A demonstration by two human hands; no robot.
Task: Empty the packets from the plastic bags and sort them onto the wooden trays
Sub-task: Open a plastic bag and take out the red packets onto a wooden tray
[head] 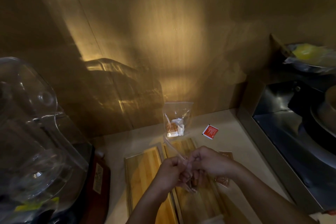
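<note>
There is a single wide-angle view, taken from the person's head and facing forward and steeply down. It sits close above the left hand (pixel 171 171) and right hand (pixel 209 162), which meet low in the middle with a plastic bag (pixel 174 149) between them. The surface (pixel 227 123) fills the lower part of the frame, and a wooden wall (pixel 163 32) fills the upper half.

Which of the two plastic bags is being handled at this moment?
The near bag, gripped by the left hand and right hand above the wooden trays. The other bag stands untouched against the wall, with packets inside.
</note>
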